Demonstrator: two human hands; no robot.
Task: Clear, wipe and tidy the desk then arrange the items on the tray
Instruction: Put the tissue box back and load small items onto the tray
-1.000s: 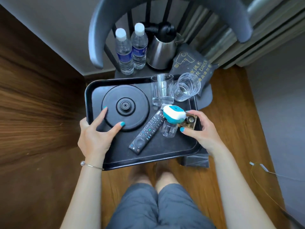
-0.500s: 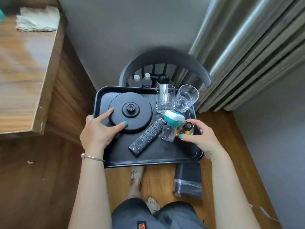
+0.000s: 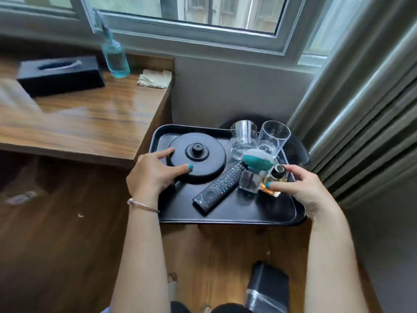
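Observation:
I hold a black tray (image 3: 225, 219) in the air, to the right of the wooden desk (image 3: 90, 125). My left hand (image 3: 151, 175) grips its left rim, thumb and forefinger lying on the round black kettle base (image 3: 209, 163). My right hand (image 3: 302, 188) grips the right rim, its thumb against a small amber perfume bottle (image 3: 274, 179). Also on the tray are a black remote (image 3: 220, 185), a clear bottle with a teal cap (image 3: 256, 162) and two empty glasses (image 3: 243, 138) (image 3: 273, 137).
On the desk stand a black tissue box (image 3: 61, 75), a blue glass bottle (image 3: 115, 57) and a folded cloth (image 3: 154, 78). A dark chair (image 3: 295, 147) shows behind the tray. Grey curtains (image 3: 361, 109) hang on the right. A black bag (image 3: 268, 288) lies on the floor.
The tray has risen off the chair in both hands. My view has lifted, so the desk top and window have come into sight while the chair's seat has dropped out of it.

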